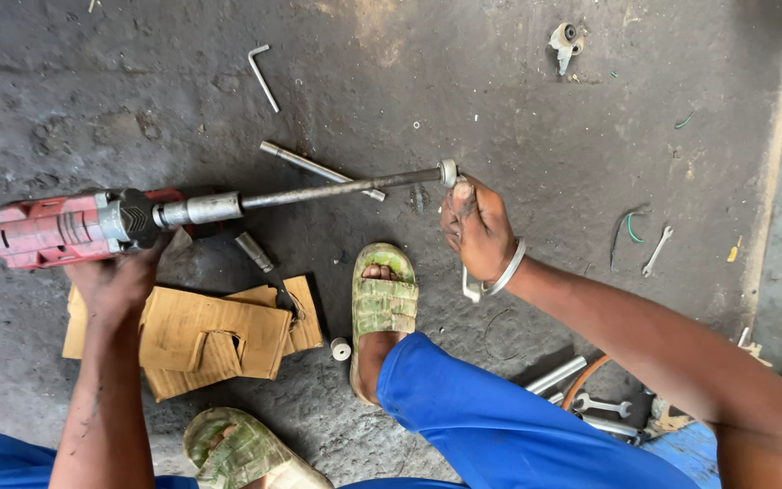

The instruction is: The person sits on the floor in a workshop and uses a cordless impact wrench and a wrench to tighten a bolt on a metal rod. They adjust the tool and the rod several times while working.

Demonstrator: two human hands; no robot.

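Note:
A red and black power tool [61, 228] is held up level in my left hand [118, 276], which grips it from below. A long steel rod [337, 189] runs from its metal nose to the right. At the rod's far end sits a small ring-shaped fitting [448, 172]. My right hand [474, 228] is closed on a silver wrench [470, 282] whose top meets that fitting. A metal bangle circles my right wrist.
On the concrete floor lie an L-shaped hex key [262, 76], a steel bar [319, 169], torn cardboard [214, 337], a small socket [253, 251], a white roller [340, 349], a spanner [656, 251] and more wrenches [601, 407]. My feet wear green sandals [384, 303].

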